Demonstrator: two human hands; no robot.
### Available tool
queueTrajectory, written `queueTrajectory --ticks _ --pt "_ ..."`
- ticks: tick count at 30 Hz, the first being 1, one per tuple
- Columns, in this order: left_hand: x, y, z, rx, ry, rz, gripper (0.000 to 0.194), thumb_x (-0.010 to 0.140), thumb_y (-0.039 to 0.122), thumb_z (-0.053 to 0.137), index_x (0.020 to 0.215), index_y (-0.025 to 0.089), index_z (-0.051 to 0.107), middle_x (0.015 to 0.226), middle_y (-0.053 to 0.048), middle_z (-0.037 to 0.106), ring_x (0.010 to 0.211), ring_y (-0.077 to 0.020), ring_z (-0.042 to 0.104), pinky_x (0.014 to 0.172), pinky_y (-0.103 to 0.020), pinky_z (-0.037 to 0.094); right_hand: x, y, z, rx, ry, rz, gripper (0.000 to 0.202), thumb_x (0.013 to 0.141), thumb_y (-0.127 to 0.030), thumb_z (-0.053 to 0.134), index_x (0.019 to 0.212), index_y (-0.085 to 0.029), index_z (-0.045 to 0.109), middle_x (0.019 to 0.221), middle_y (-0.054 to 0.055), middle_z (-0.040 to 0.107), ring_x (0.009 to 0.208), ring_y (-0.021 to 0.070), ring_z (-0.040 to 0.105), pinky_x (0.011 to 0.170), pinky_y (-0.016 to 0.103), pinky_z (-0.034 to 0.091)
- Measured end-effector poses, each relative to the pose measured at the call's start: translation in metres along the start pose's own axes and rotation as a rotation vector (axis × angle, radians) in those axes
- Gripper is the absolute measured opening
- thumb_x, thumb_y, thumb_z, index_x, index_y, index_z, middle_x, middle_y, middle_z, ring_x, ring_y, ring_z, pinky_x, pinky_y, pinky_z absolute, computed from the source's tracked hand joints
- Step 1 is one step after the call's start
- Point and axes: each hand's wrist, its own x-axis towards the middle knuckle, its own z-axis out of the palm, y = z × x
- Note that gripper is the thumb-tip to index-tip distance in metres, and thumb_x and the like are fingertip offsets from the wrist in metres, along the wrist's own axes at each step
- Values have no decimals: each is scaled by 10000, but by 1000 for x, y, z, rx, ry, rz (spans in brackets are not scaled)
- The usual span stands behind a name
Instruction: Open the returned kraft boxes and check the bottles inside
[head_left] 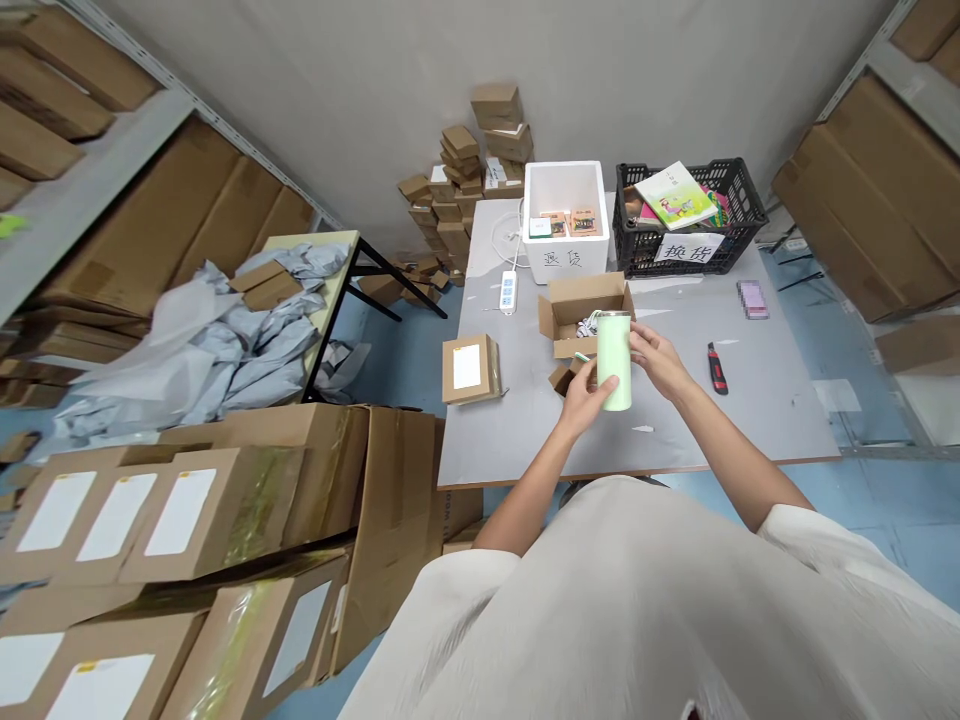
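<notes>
A light green tumbler (615, 362) is held upright between both hands over the table (525, 430). My left hand (587, 397) is wrapped round its lower left side. The fingers of my right hand (658, 358) press against its upper right side. Just behind the tumbler stands an open cardboard box (585, 300) with its flaps up and a white cord-like item inside. Small brown cardboard pieces (561, 379) lie beside my left hand, partly hidden by it.
On the table are a closed box (471, 368), power strip (508, 292), white foam box (566, 250), black crate (686, 215) with books, red-black cutter (717, 370) and phone (752, 299). Stacked cartons (217, 500) stand at the left; a side table (337, 262) holds grey bags.
</notes>
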Motion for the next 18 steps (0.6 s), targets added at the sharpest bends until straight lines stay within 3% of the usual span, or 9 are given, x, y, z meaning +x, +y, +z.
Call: queueTrajectory --ticks 5,10,13,18 --pt "-5 4 -9 -346 -211 -160 731 804 775 795 1265 208 772 1208 -116 796 1265 -364 700 1033 -455 567 -4 -7 -2 46 -192 133 630 810 -819 732 1092 -256 756 1114 74 810 1131 295 728 984 446 587" --pt "-9 6 -11 -351 -250 -227 690 817 769 783 1225 213 789 1150 -119 802 1222 -355 718 997 -460 585 -8 -10 3 87 -253 153 603 791 -795 784 1015 -236 750 1036 87 811 1038 315 747 923 461 605" --pt "-8 5 -12 -265 -205 -217 663 841 744 778 1244 217 772 1217 -115 787 1250 -331 703 1010 -437 577 -7 -9 4 82 -193 119 591 739 -737 875 1040 -243 753 1045 66 810 1037 294 752 915 423 607" --pt "-3 0 -6 -92 -9 -121 684 756 607 923 1268 206 709 1274 -121 772 1194 -296 712 1019 -412 560 0 0 10 43 -6 105 693 624 -681 979 1112 -255 734 1064 57 805 1015 265 742 872 389 608"
